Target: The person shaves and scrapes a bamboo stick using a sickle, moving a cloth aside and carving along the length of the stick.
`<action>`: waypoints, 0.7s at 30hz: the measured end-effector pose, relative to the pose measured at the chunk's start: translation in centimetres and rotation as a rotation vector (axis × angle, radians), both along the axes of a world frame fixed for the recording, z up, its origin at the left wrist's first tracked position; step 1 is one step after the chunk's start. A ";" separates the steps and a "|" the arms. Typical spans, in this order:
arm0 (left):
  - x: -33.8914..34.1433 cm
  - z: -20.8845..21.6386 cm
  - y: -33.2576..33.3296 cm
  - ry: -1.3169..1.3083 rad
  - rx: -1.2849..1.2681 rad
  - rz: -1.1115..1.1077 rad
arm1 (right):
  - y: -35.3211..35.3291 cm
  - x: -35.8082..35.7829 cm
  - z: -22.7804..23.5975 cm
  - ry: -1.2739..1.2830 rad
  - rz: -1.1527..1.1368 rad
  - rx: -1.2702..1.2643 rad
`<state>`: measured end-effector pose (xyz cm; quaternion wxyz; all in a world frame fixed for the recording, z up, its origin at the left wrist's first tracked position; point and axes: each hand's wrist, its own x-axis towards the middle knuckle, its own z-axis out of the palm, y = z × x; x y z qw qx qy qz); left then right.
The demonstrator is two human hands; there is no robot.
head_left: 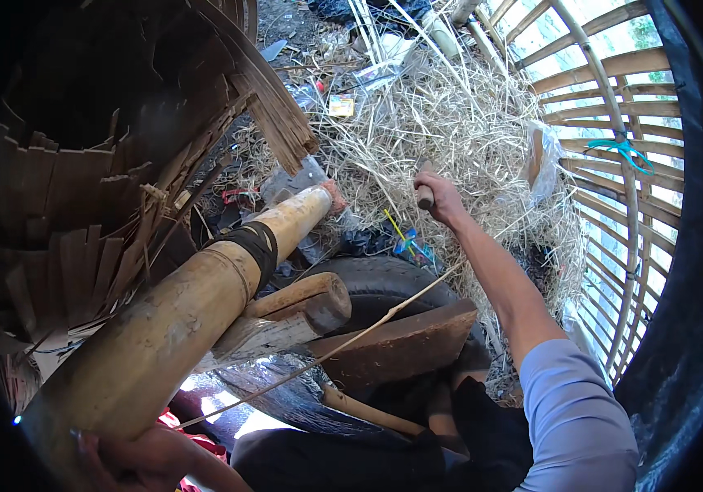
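Note:
My right hand (443, 199) is closed round the wooden handle (425, 197) of a tool, held out over the straw; its working end cannot be made out. A thick yellowish bamboo pole (179, 316) slants from the lower left up to the middle, with a black strap (253, 248) wound round it. Low at the left, in shade, my left hand (142, 453) curls against the pole's near end; its fingers are partly hidden. A thin stick (343, 344) runs across from near the left hand toward my right forearm.
Dry straw (442, 123) and litter cover the ground ahead. A slatted bamboo frame (630, 164) curves along the right. Broken woven panels (64, 221) fill the left. Below the middle lie a tyre (392, 275), a wooden block (401, 344) and a cut log (327, 307).

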<state>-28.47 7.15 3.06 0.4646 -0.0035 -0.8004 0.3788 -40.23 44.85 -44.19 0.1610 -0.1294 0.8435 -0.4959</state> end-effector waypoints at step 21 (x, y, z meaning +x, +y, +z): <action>-2.6 -1.9 3.6 0.060 0.127 -0.134 | 1.9 -2.5 4.2 -0.390 -0.301 -0.587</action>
